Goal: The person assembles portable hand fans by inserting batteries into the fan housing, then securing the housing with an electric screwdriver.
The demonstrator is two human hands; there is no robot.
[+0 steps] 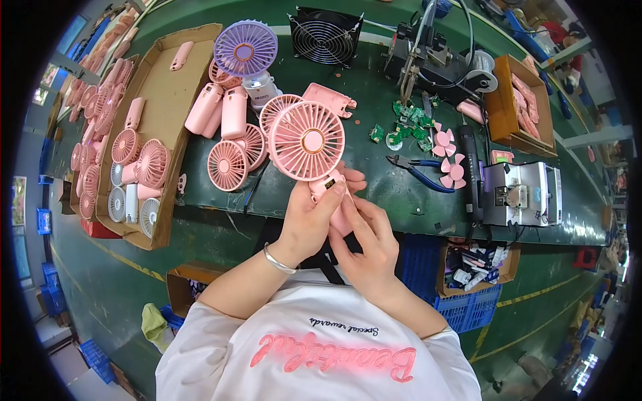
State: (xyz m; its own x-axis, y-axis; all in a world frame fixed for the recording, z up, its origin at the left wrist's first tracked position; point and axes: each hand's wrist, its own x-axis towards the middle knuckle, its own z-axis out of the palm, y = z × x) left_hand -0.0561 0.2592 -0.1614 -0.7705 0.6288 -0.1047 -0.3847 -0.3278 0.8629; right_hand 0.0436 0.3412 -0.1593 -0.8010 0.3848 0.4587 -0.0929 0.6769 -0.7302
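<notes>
A pink handheld fan [307, 141] is held upright over the near edge of the green bench, its round grille facing up at me. My left hand [309, 215] grips the handle just under the fan head, thumb beside a small dark display. My right hand [368, 239] wraps the lower handle from the other side; some of its fingers are hidden behind the fan. Just beyond lie a pink housing shell [330, 99] and another pink fan head, partly covered by the held one. More pink fans [227, 164] lie to the left.
A purple fan [245, 48] stands behind pink handles. At left is a cardboard tray [162, 80] of fans. On the right lie green circuit boards [416, 122], blue-handled cutters [422, 172], pink fan blades [453, 172] and a soldering machine [435, 63]. A black cooling fan [326, 39] stands at the back.
</notes>
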